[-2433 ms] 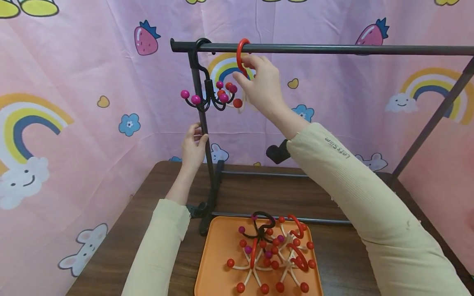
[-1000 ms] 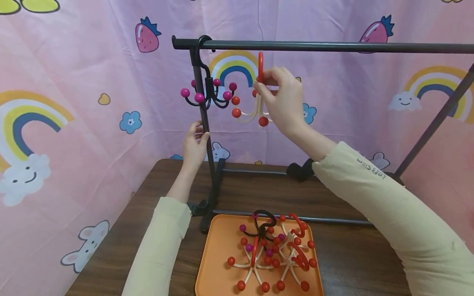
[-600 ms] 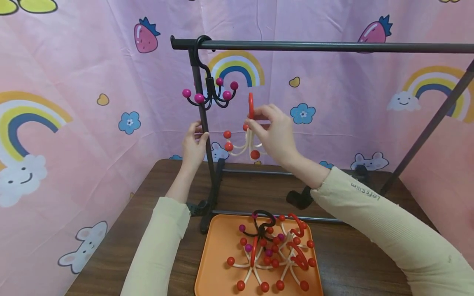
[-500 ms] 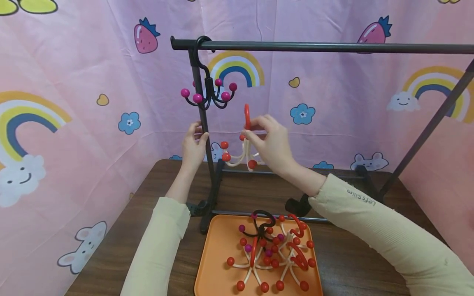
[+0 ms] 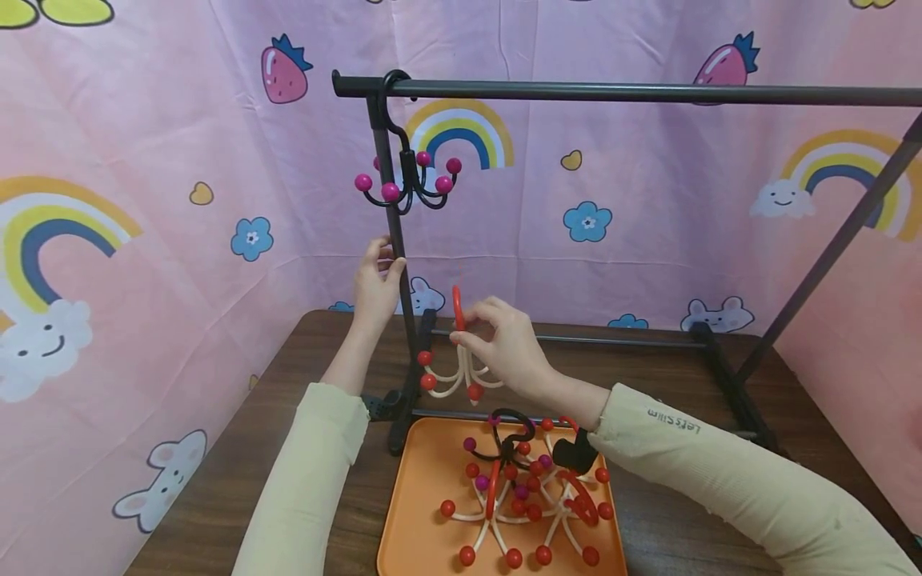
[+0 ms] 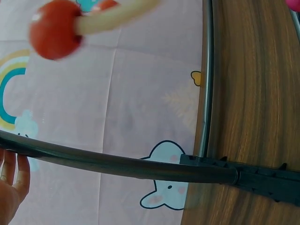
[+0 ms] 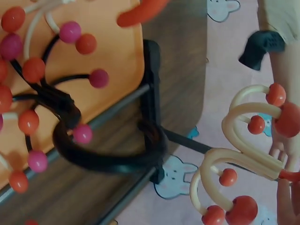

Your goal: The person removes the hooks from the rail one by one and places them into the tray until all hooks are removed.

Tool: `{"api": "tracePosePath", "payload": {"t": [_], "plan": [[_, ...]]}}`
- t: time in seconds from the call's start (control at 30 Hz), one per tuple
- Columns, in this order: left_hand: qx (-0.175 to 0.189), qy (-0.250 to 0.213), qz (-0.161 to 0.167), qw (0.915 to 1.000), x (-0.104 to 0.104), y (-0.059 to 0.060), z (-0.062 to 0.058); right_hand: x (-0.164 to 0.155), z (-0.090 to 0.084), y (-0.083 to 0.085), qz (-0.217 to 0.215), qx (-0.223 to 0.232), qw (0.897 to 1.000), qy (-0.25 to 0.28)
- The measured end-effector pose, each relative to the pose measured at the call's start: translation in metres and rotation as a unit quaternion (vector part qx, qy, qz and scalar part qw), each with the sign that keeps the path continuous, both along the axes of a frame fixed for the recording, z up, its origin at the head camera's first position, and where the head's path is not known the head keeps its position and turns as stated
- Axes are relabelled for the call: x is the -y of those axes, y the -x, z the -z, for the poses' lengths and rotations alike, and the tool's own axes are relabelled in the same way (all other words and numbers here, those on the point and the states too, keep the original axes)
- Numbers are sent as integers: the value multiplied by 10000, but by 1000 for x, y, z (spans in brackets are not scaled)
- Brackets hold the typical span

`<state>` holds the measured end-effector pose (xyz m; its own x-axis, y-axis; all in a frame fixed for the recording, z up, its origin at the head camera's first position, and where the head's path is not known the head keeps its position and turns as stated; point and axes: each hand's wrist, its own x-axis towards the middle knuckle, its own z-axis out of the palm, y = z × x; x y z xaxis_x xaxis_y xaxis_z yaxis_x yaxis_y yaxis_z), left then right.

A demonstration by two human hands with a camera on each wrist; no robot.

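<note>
Pinched between my right hand's (image 5: 507, 348) thumb and fingers is a multi-arm hanging hook (image 5: 465, 372), with a red hook top, cream arms and red ball tips. It hangs upright above the back of the orange tray, and in the right wrist view its cream arms (image 7: 253, 164) spread beside the hand. My left hand (image 5: 376, 292) holds the left upright post (image 5: 400, 240) of a black rack; fingertips (image 6: 22, 171) meet the post in the left wrist view. A black multi-arm hook (image 5: 408, 172) with magenta balls hangs at the left end of the top bar (image 5: 612, 93).
The orange tray (image 5: 403, 512) sits at the table's front, bearing a black hook (image 5: 507, 448) with magenta balls and several red-and-cream hooks (image 5: 492, 512). The rack's lower bars (image 5: 612, 342) and feet cross the wooden table (image 5: 252, 480). A patterned pink cloth (image 5: 302, 160) hangs behind.
My right hand has taken the red-and-cream hook off the top bar and lowered it, down and slightly left, toward the tray. My left hand has stayed at the post.
</note>
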<state>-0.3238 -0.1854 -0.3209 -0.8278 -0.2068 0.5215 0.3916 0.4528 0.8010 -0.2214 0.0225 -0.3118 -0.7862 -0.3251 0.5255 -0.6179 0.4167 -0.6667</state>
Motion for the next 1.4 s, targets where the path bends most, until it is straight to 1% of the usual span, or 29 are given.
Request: {"api": "tracePosePath", "payload": {"t": [0.1, 0.2, 0.33, 0.5, 0.7, 0.93, 1.03, 1.13, 1.2, 1.33, 1.4], "plan": [[41, 8, -17, 10000, -1, -2, 0, 3, 9, -4, -194, 235, 9995, -30], [71, 18, -33, 10000, -1, -4, 0, 5, 15, -7, -338, 383, 9985, -187], [78, 45, -64, 9999, -2, -5, 0, 8, 22, -10, -441, 430, 9964, -585], [71, 73, -77, 9999, -2, -6, 0, 13, 34, -13, -547, 697, 9902, -1077], [51, 45, -88, 9999, -1, -5, 1, 21, 49, -15, -550, 735, 9825, -1622], [46, 34, -23, 10000, -1, -4, 0, 28, 62, -17, -533, 696, 9740, -2089], [79, 17, -5, 10000, -1, -4, 0, 29, 66, -20, -422, 619, 9672, -2427], [90, 19, -18, 10000, 0, -4, 0, 30, 70, -23, -236, 439, 9578, -2829], [45, 15, -23, 10000, 0, -4, 0, 30, 73, -24, -143, 268, 9536, -2995], [-79, 14, 7, 10000, -1, -4, -1, 30, 77, -26, -60, -2, 9509, -3094], [-81, 24, -3, 10000, -2, -4, -1, 30, 79, -27, -10, -89, 9502, -3114]]}}
